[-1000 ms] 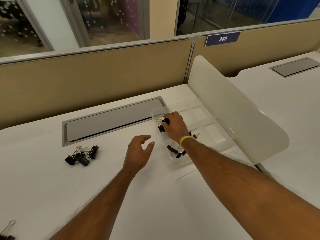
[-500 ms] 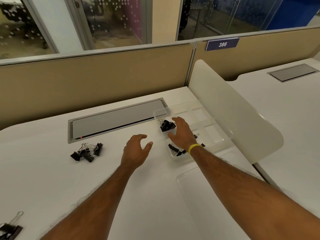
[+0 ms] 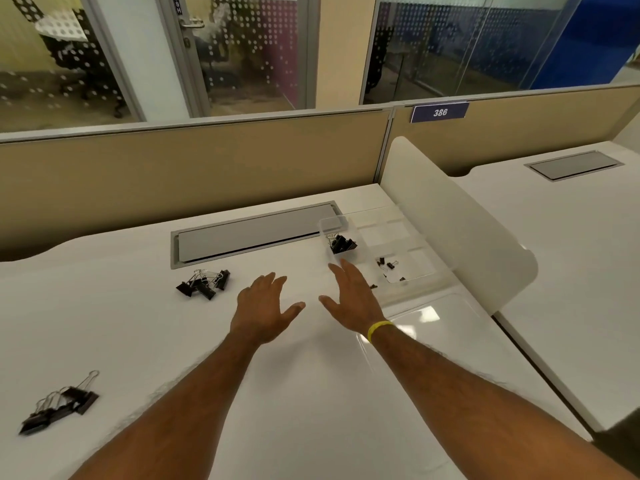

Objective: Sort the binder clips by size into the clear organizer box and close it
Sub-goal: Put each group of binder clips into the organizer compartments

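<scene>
The clear organizer box (image 3: 417,252) lies on the white desk at the right, its lid (image 3: 440,327) folded toward me. One far-left compartment holds medium black binder clips (image 3: 342,243); tiny clips (image 3: 387,263) lie in a compartment further right. A loose pile of medium clips (image 3: 204,283) sits left of my hands, and large clips (image 3: 59,405) lie at the near left. My left hand (image 3: 265,306) hovers flat with spread fingers, holding nothing. My right hand (image 3: 353,296), with a yellow wristband, is also flat and empty, just in front of the box and covering its near-left corner.
A grey cable hatch (image 3: 252,233) is set into the desk behind the clips. A white curved divider (image 3: 460,220) stands right of the box, with a beige partition (image 3: 194,171) along the back. A second desk (image 3: 571,237) lies beyond the divider.
My right hand let go of clips in the far-left compartment and drew back toward me, fingers opening. My left hand has flattened slightly. The view has tilted up.
</scene>
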Demonstrator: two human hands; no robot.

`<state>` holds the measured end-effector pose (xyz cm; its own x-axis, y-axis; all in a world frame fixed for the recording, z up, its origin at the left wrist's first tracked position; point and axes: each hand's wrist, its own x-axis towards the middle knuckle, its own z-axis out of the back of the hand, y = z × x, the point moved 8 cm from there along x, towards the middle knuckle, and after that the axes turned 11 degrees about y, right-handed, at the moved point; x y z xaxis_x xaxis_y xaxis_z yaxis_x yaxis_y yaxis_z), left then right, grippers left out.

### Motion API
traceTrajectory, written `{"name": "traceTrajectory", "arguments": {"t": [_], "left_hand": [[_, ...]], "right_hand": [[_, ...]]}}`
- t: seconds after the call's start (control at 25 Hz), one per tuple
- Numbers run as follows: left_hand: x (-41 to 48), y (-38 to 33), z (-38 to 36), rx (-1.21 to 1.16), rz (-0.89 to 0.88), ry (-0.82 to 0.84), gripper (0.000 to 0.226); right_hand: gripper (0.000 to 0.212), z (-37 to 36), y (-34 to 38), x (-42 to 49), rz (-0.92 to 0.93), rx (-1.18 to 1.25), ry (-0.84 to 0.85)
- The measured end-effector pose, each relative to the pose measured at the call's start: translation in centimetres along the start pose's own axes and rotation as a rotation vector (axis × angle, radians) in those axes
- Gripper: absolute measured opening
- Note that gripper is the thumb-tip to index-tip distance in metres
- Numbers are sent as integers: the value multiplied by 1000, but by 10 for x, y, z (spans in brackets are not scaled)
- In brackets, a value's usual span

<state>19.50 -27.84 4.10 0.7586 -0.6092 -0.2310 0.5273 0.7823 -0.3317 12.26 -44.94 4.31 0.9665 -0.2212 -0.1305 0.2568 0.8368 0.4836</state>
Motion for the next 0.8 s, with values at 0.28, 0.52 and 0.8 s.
{"name": "traceTrajectory", "arguments": {"t": [0.28, 0.52, 0.8], "left_hand": [[-76, 51, -20, 68, 58, 64, 85], [-135, 101, -37, 85, 121, 85, 90], [-164, 144, -41, 92, 133, 54, 93]], "right_hand": [[80, -61, 55, -41, 52, -68, 86], [84, -117, 108, -72, 88, -89, 157], [85, -157, 138, -84, 93, -110, 215]]}}
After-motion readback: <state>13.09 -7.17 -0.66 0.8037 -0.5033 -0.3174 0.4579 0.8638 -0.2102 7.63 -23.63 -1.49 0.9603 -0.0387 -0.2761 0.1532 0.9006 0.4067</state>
